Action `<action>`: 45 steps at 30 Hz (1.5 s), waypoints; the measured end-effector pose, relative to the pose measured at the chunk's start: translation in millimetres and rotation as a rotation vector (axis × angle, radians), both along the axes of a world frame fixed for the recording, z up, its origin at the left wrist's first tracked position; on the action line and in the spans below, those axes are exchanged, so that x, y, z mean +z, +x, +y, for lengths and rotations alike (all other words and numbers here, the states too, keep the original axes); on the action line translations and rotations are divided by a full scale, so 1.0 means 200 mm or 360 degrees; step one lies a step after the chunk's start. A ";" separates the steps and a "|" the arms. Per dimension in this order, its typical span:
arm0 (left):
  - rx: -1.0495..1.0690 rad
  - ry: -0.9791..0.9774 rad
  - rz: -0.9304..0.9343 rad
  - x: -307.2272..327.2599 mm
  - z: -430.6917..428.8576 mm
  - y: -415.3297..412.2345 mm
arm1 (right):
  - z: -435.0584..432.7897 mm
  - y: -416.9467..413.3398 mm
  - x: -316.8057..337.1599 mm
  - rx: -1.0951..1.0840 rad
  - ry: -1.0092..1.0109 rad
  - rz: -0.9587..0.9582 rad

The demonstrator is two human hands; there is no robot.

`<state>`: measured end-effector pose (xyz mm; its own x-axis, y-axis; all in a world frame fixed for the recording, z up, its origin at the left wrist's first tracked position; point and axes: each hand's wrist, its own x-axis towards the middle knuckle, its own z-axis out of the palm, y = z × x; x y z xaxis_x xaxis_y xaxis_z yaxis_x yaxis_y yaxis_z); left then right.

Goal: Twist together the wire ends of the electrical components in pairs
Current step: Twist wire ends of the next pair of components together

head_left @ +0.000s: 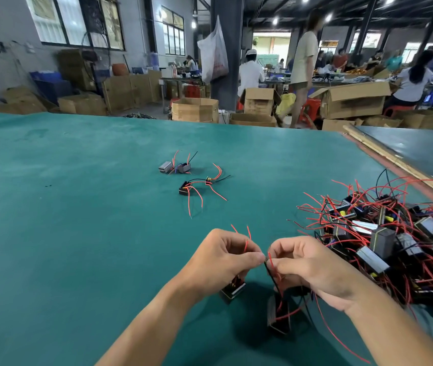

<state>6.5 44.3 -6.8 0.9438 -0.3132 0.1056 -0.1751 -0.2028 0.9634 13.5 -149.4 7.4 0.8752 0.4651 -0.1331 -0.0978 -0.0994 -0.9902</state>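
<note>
My left hand [223, 256] and right hand [305, 262] each pinch a component's red wire end [270, 257], tips meeting to twist them together.

One wide-angle cam strapped to my head, so the edges bend a bit. It looks forward and down across the green table [78, 207]. My left hand [223, 262] and right hand [313, 270] sit really close at the bottom of the frame, with cardboard boxes [195, 109] far off near the top.
</note>
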 end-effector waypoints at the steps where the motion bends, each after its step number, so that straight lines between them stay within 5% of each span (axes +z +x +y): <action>1: 0.0000 0.0002 0.0000 0.00 0.00 0.00 | 0.01 0.00 0.00 -0.0031 -0.0057 -0.0114; 7: 0.0060 -0.0085 0.0137 0.01 0.01 0.01 | 0.05 -0.01 -0.04 -0.0298 -0.0812 -0.1487; 10: 0.0088 -0.0168 0.0265 0.02 0.03 0.02 | 0.07 -0.01 -0.07 -0.0408 -0.0759 -0.1725; 16: 0.0177 -0.0011 0.0045 0.01 0.01 0.01 | 0.08 0.00 -0.07 -0.0307 -0.0335 -0.0671; 20: 0.0160 -0.0019 -0.0033 0.01 0.02 0.01 | 0.06 -0.01 -0.01 -0.0261 -0.0044 -0.0406; 29: 0.0179 0.0244 -0.0337 0.00 -0.01 -0.01 | 0.05 0.00 0.03 -0.0228 0.0057 0.0438; 45: 0.0114 0.0290 -0.0615 -0.01 -0.02 -0.03 | -0.01 -0.01 0.04 -0.0046 0.0161 0.0479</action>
<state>0.3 40.1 -8.4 0.8658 -0.2947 0.4044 -0.4951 -0.3880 0.7774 11.7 -152.1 16.2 0.8166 0.4649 -0.3422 -0.3890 0.0053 -0.9212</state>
